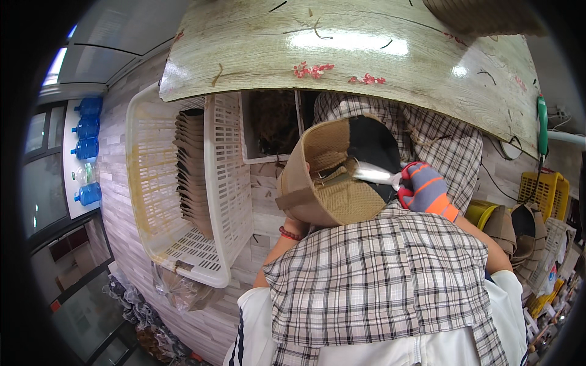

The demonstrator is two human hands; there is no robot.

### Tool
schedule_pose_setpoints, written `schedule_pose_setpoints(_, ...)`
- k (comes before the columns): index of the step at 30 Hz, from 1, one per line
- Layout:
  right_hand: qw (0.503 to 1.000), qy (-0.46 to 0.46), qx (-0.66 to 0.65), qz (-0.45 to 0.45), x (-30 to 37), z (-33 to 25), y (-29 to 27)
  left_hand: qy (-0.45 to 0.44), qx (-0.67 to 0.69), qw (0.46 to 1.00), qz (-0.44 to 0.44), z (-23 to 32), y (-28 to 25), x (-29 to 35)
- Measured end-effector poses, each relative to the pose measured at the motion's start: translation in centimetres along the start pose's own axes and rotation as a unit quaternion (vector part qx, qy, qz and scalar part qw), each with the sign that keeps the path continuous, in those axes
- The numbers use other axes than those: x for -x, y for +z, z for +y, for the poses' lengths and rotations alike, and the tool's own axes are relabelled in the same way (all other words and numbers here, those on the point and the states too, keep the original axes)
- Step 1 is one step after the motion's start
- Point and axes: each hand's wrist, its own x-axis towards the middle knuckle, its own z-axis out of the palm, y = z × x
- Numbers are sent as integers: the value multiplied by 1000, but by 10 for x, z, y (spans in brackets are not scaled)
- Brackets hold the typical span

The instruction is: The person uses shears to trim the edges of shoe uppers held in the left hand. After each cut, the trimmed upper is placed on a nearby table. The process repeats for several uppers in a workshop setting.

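A tan and black cap [293, 177] is held over my lap with its inside facing up. My left hand [297, 226] is mostly hidden behind the cap's tan side and supports it from there; a beaded bracelet circles that wrist. In a grey and orange striped glove, my right hand [426, 188] is closed around the red handles of a pair of scissors [373, 175]. The blades reach over the cap's opening, beside its black panel. Whether they touch fabric I cannot tell.
A wood-patterned table [256, 55] with scattered dark scraps lies ahead. On the left, a white plastic basket [229, 165] holds a row of stacked caps [194, 174]. A dark-filled bin [271, 125] sits under the table edge. To the right are more caps [525, 232] and a yellow basket [552, 189].
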Motion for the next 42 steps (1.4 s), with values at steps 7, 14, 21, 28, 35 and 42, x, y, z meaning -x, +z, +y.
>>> schedule_pose_setpoints(7,992,34,-104,60,13,0,-8,-4,-4,1000,-5,-1,-1,0)
schedule_pose_setpoints(14,995,-77,58,-18,11,14,-43,6,-10,1000,3,-3,4,-1)
schedule_pose_setpoints(21,976,-32,114,-180,2,-5,-53,4,-7,1000,4,4,5,-1)
schedule_pose_setpoints(28,968,-91,126,-195,-21,-7,-66,6,-3,1000,3,5,6,-1)
schedule_pose_setpoints(35,949,-140,154,-236,-41,0,-80,8,3,1000,1,5,7,-1)
schedule_pose_setpoints(42,946,-180,126,-239,-53,0,-81,9,2,1000,0,7,7,-2)
